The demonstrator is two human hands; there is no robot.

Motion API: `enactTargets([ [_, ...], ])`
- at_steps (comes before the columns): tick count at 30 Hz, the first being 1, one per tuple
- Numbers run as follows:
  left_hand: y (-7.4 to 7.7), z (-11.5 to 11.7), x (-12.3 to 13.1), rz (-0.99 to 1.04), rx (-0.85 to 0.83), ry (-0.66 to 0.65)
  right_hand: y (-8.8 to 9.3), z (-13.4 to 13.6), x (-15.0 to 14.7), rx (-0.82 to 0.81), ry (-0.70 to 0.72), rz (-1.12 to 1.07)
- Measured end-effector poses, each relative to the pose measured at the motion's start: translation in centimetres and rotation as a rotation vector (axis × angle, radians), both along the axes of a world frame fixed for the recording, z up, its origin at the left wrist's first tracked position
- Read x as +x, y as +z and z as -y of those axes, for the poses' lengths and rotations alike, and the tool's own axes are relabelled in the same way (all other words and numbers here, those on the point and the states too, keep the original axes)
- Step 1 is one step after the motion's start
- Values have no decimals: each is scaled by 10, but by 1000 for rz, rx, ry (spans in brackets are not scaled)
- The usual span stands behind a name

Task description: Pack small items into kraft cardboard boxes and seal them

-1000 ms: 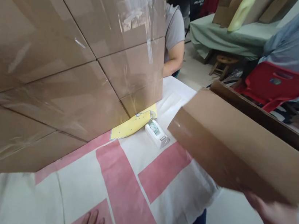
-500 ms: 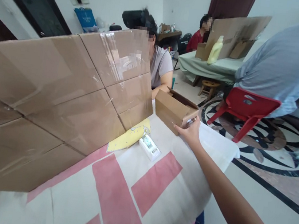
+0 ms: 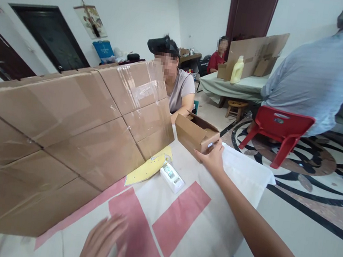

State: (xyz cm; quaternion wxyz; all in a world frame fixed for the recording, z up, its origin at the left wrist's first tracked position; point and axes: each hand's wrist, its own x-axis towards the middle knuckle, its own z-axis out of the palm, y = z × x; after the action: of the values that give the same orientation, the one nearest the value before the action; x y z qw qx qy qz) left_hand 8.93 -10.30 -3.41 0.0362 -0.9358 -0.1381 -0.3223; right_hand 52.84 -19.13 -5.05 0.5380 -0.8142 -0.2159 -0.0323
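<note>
My right hand (image 3: 215,157) grips the near end of a small open-topped cardboard box (image 3: 189,137), thumb on one side and fingers around the other. The box rests at the table's far right edge; its contents are hidden. Low in the view, my left hand (image 3: 104,242) is over the pink-and-white tablecloth (image 3: 185,219), slightly blurred, fingers apart and holding nothing. Between the hands lies a white bottle-like item (image 3: 171,177) with a greenish label. Beside it is a yellow dotted shape (image 3: 147,169), at the foot of the cardboard screen.
A tall taped cardboard screen (image 3: 71,145) fills the left of the table. A person (image 3: 181,87) sits behind it, near the box. At right, another person sits on a red chair (image 3: 282,126). A yellow jug (image 3: 237,69) stands on the far table.
My left hand has come up from the bottom edge into fuller view. My right hand keeps its hold on the box. The camera view has tilted upward somewhat.
</note>
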Motion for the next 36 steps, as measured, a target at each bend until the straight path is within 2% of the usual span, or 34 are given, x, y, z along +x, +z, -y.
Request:
enactTargets([
  [3, 53, -29, 117, 8, -27, -205, 13, 19, -2, -82, -5, 80],
  [5, 75, -41, 204, -109, -93, -258, 29, 25, 1, -71, 6, 174],
  [7, 82, -47, 277, -178, -110, -308, 44, 27, 7, -1, 27, 258],
  [8, 81, -47, 304, -212, -120, -331, 50, 26, 9, 38, 22, 295],
  [10, 72, -46, 338, -256, -137, -362, 57, 24, 14, 95, 1, 376],
  [12, 63, -45, 349, -271, -151, -375, 56, 22, 16, 109, 0, 463],
  [14, 59, -48, 347, -267, -161, -381, 49, 20, 19, 89, 12, 534],
  [18, 71, -63, 352, -229, -186, -368, 32, 15, 25, 52, 41, 579],
  [21, 82, -75, 372, -203, -185, -363, 26, 14, 30, 83, 73, 576],
  [23, 84, -79, 386, -209, -165, -384, 25, 13, 32, 96, 84, 578],
  [27, 77, -79, 396, -206, -114, -425, 24, 12, 31, 94, 80, 581],
  [31, 69, -75, 395, -171, -112, -419, 23, 11, 30, 69, 77, 547],
  [36, 65, -70, 392, -161, -131, -397, 21, 10, 29, 82, 82, 527],
])
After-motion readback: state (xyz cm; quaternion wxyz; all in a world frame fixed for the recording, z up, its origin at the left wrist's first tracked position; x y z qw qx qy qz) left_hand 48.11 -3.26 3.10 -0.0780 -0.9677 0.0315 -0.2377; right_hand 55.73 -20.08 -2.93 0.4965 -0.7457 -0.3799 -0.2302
